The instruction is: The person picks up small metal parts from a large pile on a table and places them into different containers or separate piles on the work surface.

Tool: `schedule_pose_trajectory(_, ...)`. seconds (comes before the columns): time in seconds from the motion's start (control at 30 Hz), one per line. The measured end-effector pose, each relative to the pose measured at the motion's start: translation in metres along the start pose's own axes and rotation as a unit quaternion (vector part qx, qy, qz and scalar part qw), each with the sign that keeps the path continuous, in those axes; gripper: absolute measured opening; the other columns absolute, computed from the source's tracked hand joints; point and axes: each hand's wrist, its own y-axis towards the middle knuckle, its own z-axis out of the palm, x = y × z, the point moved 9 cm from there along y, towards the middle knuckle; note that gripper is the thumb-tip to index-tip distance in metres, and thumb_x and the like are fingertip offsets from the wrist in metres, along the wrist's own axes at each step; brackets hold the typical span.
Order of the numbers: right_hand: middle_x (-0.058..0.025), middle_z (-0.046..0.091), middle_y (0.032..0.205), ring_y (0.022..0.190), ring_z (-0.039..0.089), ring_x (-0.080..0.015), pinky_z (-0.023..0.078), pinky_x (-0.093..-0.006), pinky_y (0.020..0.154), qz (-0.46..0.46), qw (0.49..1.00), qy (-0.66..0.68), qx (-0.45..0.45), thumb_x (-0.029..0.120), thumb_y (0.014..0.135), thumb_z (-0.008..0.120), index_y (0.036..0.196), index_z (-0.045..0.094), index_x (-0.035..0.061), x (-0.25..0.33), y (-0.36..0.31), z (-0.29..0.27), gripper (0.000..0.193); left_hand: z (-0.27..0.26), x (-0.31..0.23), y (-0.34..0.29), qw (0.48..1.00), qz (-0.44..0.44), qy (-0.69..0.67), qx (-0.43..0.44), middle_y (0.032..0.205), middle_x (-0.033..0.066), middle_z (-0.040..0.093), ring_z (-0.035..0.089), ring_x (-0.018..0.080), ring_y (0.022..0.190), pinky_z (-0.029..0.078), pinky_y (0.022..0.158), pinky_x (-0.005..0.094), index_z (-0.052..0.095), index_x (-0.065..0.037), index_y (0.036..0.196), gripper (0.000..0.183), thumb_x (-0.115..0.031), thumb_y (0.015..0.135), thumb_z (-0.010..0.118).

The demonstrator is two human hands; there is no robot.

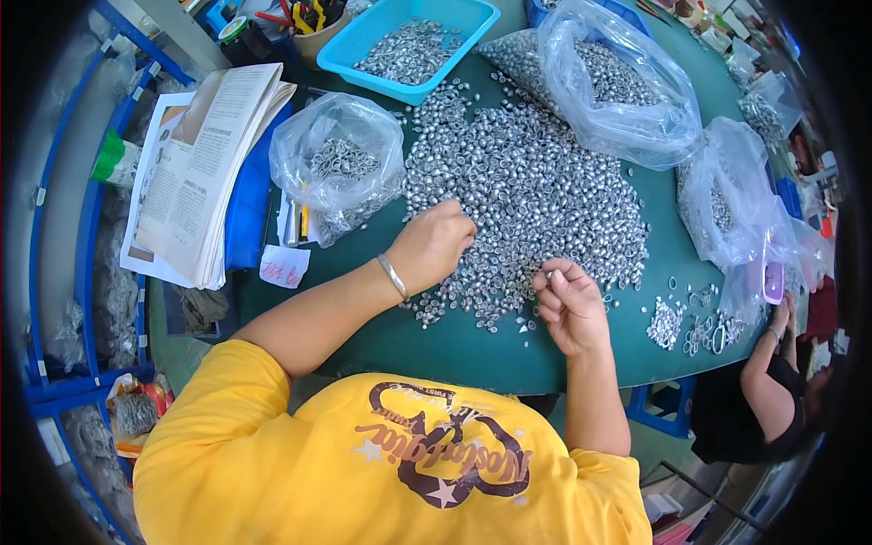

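A broad pile of small silver dome-shaped metal pieces (pixel 536 182) covers the middle of the green table. At its left edge my left hand (pixel 431 243) reaches in with curled fingers, a metal bangle on the wrist. Its fingertips press together over the pieces, and whatever they hold is hidden. My right hand (pixel 572 307) is raised at the near right edge of the pile, palm side up. Between its thumb and index finger is pinched a small silver metal piece (pixel 550 275), partly covered by the fingers.
Behind the pile stand a blue plastic basket (pixel 331 56) and a large clear bag (pixel 627 118), both holding metal pieces. A smaller bag (pixel 336 191) and a stack of papers (pixel 195 173) lie left. At far right, another person's arm (pixel 767 381) rests near small sorted heaps (pixel 666 325).
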Motion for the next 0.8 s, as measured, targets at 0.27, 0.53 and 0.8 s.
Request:
schedule_pose_trajectory(0.27, -0.0125, 0.057, 0.077, 0.051, 0.039, -0.0074, 0.031, -0.0165, 0.04, 0.017, 0.99, 0.126, 0.057, 0.01, 0.088, 0.054, 0.089, 0.054, 0.0035, -0.012, -0.001, 0.002, 0.007, 0.0, 0.0, -0.005, 0.994, -0.042, -0.091, 0.044, 0.08, 0.0081, 0.056, 0.059, 0.0196, 0.07, 0.048, 0.063, 0.0289, 0.057, -0.001, 0.084, 0.01, -0.002, 0.076, 0.064)
schedule_pose_trajectory(0.53, -0.0165, 0.06, 0.076, 0.07, 0.059, -0.035, 0.048, -0.0419, 0.064, -0.326, 0.621, -0.712, -0.033, 0.011, 0.079, 0.061, 0.083, 0.062, 0.0014, 0.033, 0.037, 0.068, 0.011, 0.029, 0.012, -0.039, 0.651, -0.321, -0.686, 0.053, 0.094, 0.0109, 0.063, 0.063, 0.0176, 0.086, 0.053, 0.074, 0.0258, 0.059, 0.001, 0.098, 0.013, -0.004, 0.088, 0.053)
schedule_pose_trajectory(0.8, -0.0091, 0.057, 0.073, 0.066, 0.058, -0.0209, 0.046, -0.0322, 0.058, -0.215, 0.773, -0.596, -0.003, 0.009, 0.082, 0.059, 0.081, 0.055, 0.0004, 0.023, 0.044, 0.059, 0.01, 0.04, 0.008, -0.052, 0.509, -0.344, -0.787, 0.062, 0.09, 0.0055, 0.059, 0.058, 0.0114, 0.078, 0.05, 0.071, 0.0242, 0.057, -0.003, 0.093, 0.011, -0.011, 0.091, 0.05)
